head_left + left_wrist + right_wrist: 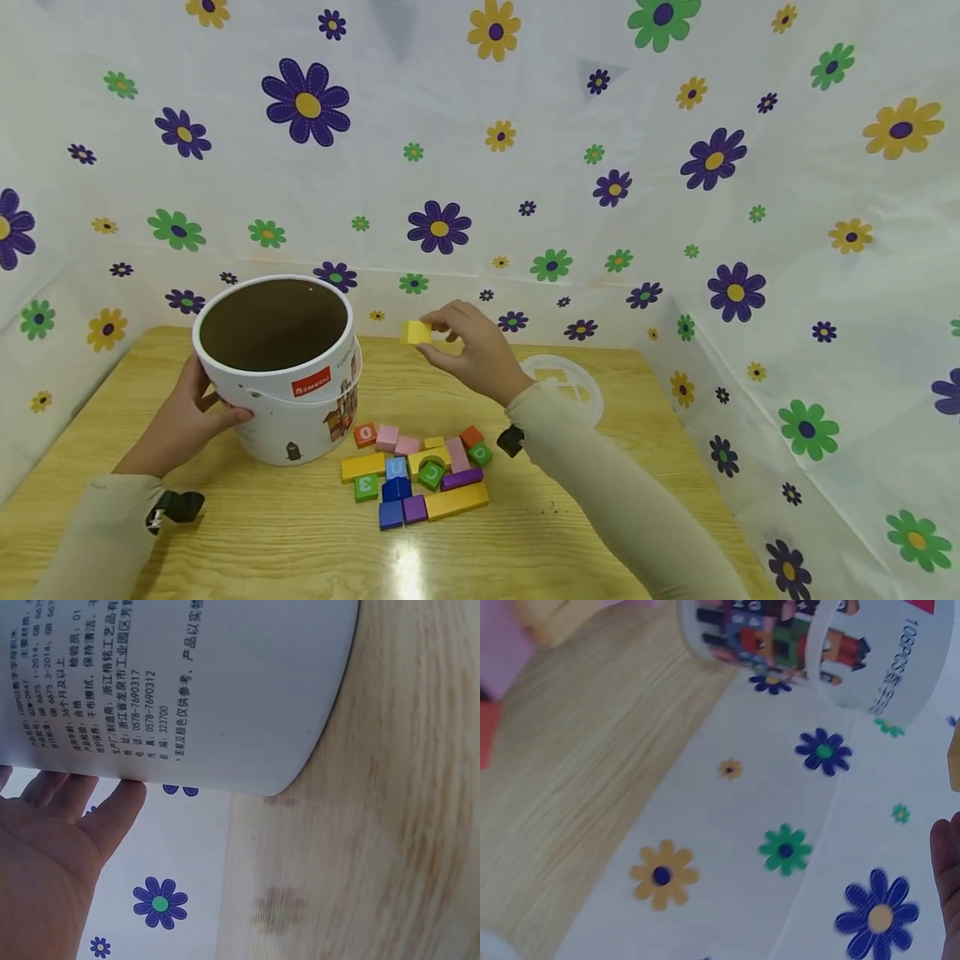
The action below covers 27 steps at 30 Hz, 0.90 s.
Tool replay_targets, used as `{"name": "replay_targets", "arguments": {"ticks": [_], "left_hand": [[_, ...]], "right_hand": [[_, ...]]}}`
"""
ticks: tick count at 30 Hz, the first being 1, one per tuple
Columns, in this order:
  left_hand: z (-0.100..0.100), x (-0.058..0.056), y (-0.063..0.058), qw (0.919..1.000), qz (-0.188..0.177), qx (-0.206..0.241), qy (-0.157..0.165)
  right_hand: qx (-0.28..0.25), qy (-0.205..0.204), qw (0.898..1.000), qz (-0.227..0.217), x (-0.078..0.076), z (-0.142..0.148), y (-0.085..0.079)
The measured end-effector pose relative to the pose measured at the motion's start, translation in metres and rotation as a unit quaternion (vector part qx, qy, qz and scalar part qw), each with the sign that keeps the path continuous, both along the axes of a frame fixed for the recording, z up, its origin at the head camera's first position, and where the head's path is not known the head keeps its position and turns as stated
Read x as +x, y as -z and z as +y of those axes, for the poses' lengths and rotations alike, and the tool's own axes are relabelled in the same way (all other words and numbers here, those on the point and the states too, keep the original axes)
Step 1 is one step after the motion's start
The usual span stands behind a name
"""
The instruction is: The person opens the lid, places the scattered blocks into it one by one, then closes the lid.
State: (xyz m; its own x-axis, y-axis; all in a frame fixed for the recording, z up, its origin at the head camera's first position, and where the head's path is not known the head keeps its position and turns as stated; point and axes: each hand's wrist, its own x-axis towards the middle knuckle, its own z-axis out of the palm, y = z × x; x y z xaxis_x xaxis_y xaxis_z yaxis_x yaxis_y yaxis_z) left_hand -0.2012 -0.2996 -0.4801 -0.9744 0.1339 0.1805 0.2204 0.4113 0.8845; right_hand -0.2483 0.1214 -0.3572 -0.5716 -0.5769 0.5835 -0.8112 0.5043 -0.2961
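Note:
In the head view my right hand [477, 350] is raised above the table and pinches a yellow block [416, 332] between thumb and fingers. The block is right of the bucket's rim, apart from it. My left hand [180, 412] holds the left side of a white bucket [273, 417], thumb on the front and fingers around the side. The bucket stands upright and uncovered; its bottom inside is hidden. In the left wrist view, the fingers of the left hand [60, 847] touch the printed bucket wall [225, 697]. At the right wrist view's edge, the block [955, 761] shows partly.
Colored wooden blocks, some lettered, lie grouped right of the bucket, among them a long yellow block [457, 501] and a green block [366, 487]. A white round lid [592, 392] lies behind the right forearm. A flower-patterned sheet [465, 108] rises behind the wooden table [300, 533].

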Motion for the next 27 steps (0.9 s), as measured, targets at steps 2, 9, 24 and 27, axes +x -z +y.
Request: {"name": "replay_targets", "arguments": {"ticks": [2,9,24,27], "left_hand": [[-0.001,0.0,0.0,1.0,0.001,0.003,0.001],[-0.002,0.001,0.0,0.9999,0.005,0.011,-0.001],[0.0,-0.002,0.002,0.9998,0.007,0.016,0.003],[0.0,0.0,0.002,0.9999,0.003,0.013,0.0]], "right_hand": [[0.009,0.002,1.0,0.014,-0.002,-0.016,-0.005],[0.036,0.022,0.999,0.026,-0.007,-0.064,-0.013],[0.061,-0.002,0.998,0.012,-0.004,-0.095,-0.018],[0.059,-0.007,0.998,0.012,-0.005,-0.089,-0.014]]}}
